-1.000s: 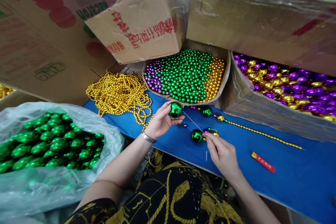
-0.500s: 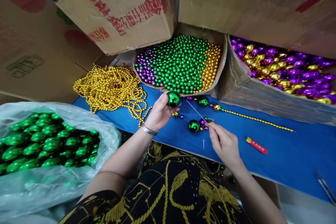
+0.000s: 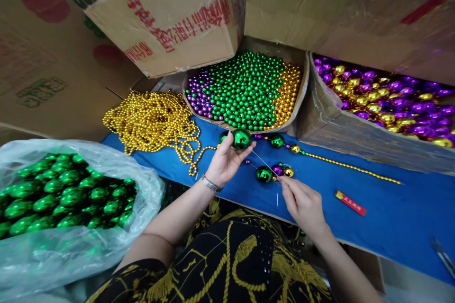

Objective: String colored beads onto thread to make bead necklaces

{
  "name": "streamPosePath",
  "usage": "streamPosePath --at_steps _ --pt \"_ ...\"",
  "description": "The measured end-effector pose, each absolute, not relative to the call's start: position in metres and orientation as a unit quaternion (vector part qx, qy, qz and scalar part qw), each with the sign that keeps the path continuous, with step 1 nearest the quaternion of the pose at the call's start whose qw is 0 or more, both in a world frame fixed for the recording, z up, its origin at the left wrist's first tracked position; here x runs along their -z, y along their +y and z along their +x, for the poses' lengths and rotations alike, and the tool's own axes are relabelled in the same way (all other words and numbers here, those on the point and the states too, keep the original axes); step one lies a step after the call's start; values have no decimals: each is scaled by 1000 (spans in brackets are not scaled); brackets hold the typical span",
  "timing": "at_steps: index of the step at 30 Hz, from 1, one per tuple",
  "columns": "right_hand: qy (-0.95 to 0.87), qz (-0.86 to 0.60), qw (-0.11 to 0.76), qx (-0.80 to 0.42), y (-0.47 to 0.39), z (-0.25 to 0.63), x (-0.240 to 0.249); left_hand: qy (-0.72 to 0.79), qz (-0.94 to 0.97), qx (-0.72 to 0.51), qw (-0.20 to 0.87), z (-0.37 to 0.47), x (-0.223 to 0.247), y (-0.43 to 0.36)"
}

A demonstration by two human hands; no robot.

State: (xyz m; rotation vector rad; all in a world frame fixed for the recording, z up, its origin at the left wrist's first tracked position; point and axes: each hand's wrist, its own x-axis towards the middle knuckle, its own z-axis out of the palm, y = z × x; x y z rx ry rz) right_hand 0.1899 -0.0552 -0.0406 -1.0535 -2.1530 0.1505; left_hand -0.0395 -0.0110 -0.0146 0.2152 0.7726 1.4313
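Between the thumb and fingers of my left hand (image 3: 225, 163) is a large shiny green ball (image 3: 241, 139). My right hand (image 3: 302, 201) pinches a thin pale needle or stiff string (image 3: 262, 162), whose far end reaches toward that ball. Just below the thin piece, another green ball (image 3: 263, 174) lies on the blue surface beside a purple ball (image 3: 277, 170) and a gold ball (image 3: 288, 172). Behind my hands a strand with a green ball (image 3: 276, 140) and a gold ball (image 3: 295, 149) runs right into small gold beads (image 3: 351, 165).
A carton (image 3: 302, 99) of small green, purple and gold beads stands behind, with a carton (image 3: 373, 132) of larger ones at right. Gold bead strings (image 3: 152, 118) lie left, above a plastic bag (image 3: 149, 199) of green balls. A red packet (image 3: 350, 203) and metal tool (image 3: 442, 254) lie right.
My left hand and its green ball have moved slightly right and down, nearer the thin piece. Another green ball now shows behind my left fingers. My right hand has barely moved.
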Motion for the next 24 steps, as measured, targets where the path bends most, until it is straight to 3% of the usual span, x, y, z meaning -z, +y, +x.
streamPosePath --at_steps 11,19,24 --pt "-837 -433 334 -41 -53 187 46 335 174 -628 680 -31 16 -22" --pt "-824 -421 372 -76 -49 183 49 318 232 -588 706 -16 22 -35" --pt "-831 -420 364 -31 -46 180 52 319 236 -577 714 -13 25 -35"
